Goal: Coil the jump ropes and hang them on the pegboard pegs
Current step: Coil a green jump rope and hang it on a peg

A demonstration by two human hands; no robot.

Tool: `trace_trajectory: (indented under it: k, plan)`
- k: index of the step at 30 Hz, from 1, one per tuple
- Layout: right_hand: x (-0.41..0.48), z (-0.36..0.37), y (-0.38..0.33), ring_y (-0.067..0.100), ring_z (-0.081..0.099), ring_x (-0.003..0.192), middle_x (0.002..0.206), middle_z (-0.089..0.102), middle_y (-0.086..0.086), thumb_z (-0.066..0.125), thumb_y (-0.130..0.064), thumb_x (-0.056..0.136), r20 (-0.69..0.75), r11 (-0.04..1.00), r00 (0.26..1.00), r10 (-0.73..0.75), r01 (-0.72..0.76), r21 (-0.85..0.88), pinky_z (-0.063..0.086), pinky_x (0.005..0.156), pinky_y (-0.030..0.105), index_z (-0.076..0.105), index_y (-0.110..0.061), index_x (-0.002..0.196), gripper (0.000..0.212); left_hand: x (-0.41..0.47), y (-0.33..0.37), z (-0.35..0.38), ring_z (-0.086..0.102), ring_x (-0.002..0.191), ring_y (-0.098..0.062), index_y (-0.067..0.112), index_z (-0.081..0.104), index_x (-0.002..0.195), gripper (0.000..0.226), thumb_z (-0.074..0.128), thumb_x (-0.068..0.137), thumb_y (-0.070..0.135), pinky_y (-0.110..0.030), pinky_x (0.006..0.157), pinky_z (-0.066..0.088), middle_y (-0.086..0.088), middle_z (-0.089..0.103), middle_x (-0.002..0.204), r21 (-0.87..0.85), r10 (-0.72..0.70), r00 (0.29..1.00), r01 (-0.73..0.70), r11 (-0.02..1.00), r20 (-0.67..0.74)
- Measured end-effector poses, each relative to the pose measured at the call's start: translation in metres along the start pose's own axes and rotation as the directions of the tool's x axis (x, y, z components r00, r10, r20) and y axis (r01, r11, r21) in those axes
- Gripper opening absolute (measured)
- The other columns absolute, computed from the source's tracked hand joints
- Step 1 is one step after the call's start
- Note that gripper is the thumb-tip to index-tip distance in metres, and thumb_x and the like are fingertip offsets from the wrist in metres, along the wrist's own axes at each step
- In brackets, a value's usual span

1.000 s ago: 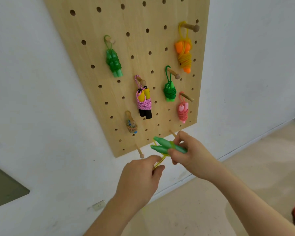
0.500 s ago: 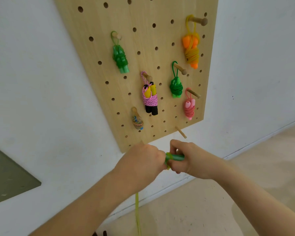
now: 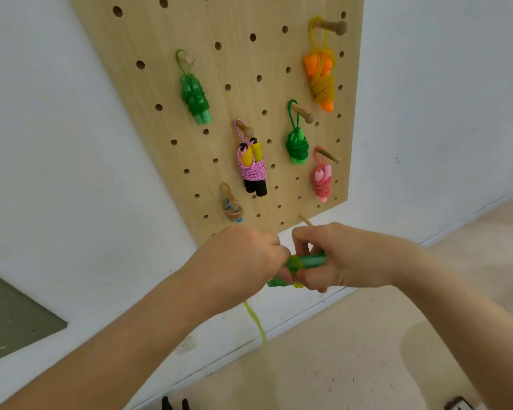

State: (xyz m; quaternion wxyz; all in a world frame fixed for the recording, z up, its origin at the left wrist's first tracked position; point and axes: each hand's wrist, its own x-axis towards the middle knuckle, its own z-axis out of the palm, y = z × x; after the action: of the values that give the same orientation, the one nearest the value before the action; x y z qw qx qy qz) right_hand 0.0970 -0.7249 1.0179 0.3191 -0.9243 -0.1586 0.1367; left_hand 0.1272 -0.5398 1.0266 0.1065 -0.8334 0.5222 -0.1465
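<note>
My right hand [image 3: 350,257] grips the two green handles [image 3: 311,259] of a jump rope just below the wooden pegboard [image 3: 219,22]. My left hand [image 3: 243,261] is curled against the handles' left end, where the yellow-green rope [image 3: 256,322] loops round them; the rope's free length hangs down below my left hand. A bare wooden peg [image 3: 305,221] sticks out of the board's bottom edge, right above my right hand. Several coiled ropes hang on pegs: light green [image 3: 194,97], orange [image 3: 320,81], dark green [image 3: 296,145], pink with black and yellow handles [image 3: 251,170], pink [image 3: 321,180], a small multicoloured one [image 3: 233,210].
The pegboard hangs on a white wall [image 3: 57,143]. A beige floor [image 3: 353,365] lies below with a skirting line along the wall. A wall socket [image 3: 187,344] sits low on the wall. A dark grey panel [image 3: 9,321] is at the left edge.
My left hand has closed in on the handles from below them, and the rope now trails down under it. The view has shifted closer to the board.
</note>
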Motion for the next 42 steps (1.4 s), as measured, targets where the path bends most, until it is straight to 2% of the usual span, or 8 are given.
trace_trajectory:
  k: [6, 14, 17, 21, 24, 28, 37, 42]
  plan:
    - [0.0, -0.003, -0.012, 0.001, 0.051, 0.056, 0.066, 0.069, -0.002, 0.067, -0.027, 0.078, 0.081, 0.999, 0.996, -0.038, 0.038, -0.005, 0.044, 0.06, 0.028, 0.054, -0.016, 0.083, 0.017, 0.016, -0.017, -0.019, 0.056, 0.069, -0.009, 0.018, 0.075, 0.089, 0.024, 0.064, 0.087, 0.039, -0.026, 0.063, 0.043, 0.001, 0.067, 0.075, -0.396, -0.07, 0.944, 0.202, 0.896, 0.323]
    - [0.002, -0.009, -0.01, 0.014, 0.029, 0.04, 0.062, 0.063, 0.014, 0.05, -0.047, 0.094, 0.021, 0.805, 0.972, -0.233, 0.181, 0.565, 0.02, 0.04, 0.02, 0.063, -0.019, 0.076, 0.036, 0.017, -0.048, 0.006, 0.04, 0.041, -0.008, -0.018, 0.059, 0.078, 0.067, 0.076, 0.073, 0.047, -0.015, 0.041, 0.03, -0.009, 0.054, 0.055, -0.931, 0.009, 0.932, 0.363, 0.038, 0.363]
    - [0.011, -0.002, -0.005, 0.016, 0.025, 0.037, 0.057, 0.06, 0.022, 0.038, -0.034, 0.102, -0.208, 0.671, 0.971, -0.115, 0.231, 0.705, 0.015, 0.039, 0.02, 0.056, -0.01, 0.07, 0.044, 0.015, -0.034, 0.028, 0.039, 0.039, -0.009, 0.009, 0.065, 0.066, 0.042, 0.065, 0.082, 0.048, -0.017, 0.039, 0.027, -0.012, 0.053, 0.059, -0.902, -0.113, 0.926, 0.316, -0.295, 0.361]
    - [0.019, 0.01, 0.006, 0.015, 0.023, 0.038, 0.053, 0.057, 0.025, 0.036, -0.027, 0.103, -0.329, 0.521, 0.935, 0.129, 0.219, 0.825, 0.012, 0.04, 0.023, 0.05, 0.0, 0.077, 0.039, 0.018, -0.011, 0.043, 0.026, 0.042, -0.011, 0.024, 0.06, 0.064, 0.04, 0.045, 0.098, 0.008, -0.025, 0.051, 0.013, 0.0, 0.04, 0.045, -0.896, -0.415, 0.824, 0.226, -0.383, 0.386]
    - [0.026, 0.01, 0.008, 0.014, 0.021, 0.038, 0.052, 0.053, 0.021, 0.038, -0.028, 0.103, -0.372, 0.356, 0.867, 0.331, 0.251, 0.9, 0.013, 0.038, 0.021, 0.055, 0.001, 0.091, 0.036, 0.017, 0.01, 0.051, 0.036, 0.053, -0.018, 0.024, 0.054, 0.086, 0.015, 0.052, 0.097, 0.015, -0.023, 0.045, 0.027, 0.003, 0.048, 0.055, -0.948, -0.584, 0.747, 0.277, -0.158, 0.316]
    - [0.036, 0.005, 0.014, 0.016, 0.028, 0.038, 0.058, 0.055, 0.019, 0.037, -0.026, 0.102, -0.456, 0.507, 0.777, 0.433, 0.208, 0.836, 0.019, 0.037, 0.021, 0.054, 0.007, 0.09, 0.039, 0.0, 0.039, 0.078, 0.045, 0.057, -0.019, 0.023, 0.045, 0.09, 0.017, 0.039, 0.099, 0.037, -0.036, 0.057, 0.042, 0.005, 0.045, 0.06, -0.614, -0.551, 0.834, 0.454, 0.646, 0.036]
    - [0.056, 0.028, 0.017, 0.019, 0.037, 0.051, 0.056, 0.037, 0.0, 0.036, -0.026, 0.102, -0.735, 0.887, 0.583, 0.347, 0.051, 0.459, 0.032, 0.052, 0.035, 0.032, -0.016, 0.06, 0.044, 0.003, 0.037, 0.052, 0.043, 0.031, -0.018, 0.021, 0.048, 0.06, 0.027, 0.063, 0.079, 0.03, -0.021, 0.039, 0.018, 0.005, 0.047, 0.043, -0.079, -0.406, 0.907, 0.399, 0.913, -0.111]
    - [0.055, 0.033, 0.016, 0.024, 0.038, 0.056, 0.056, 0.036, -0.002, 0.037, -0.027, 0.101, -0.7, 0.997, 0.712, 0.058, -0.07, 0.012, 0.026, 0.058, 0.035, 0.027, -0.02, 0.06, 0.043, -0.003, 0.032, 0.022, 0.038, 0.037, -0.017, 0.02, 0.06, 0.063, 0.022, 0.077, 0.051, 0.012, -0.023, 0.044, 0.013, 0.004, 0.041, 0.046, 0.049, -0.329, 0.925, 0.344, 0.938, -0.188]
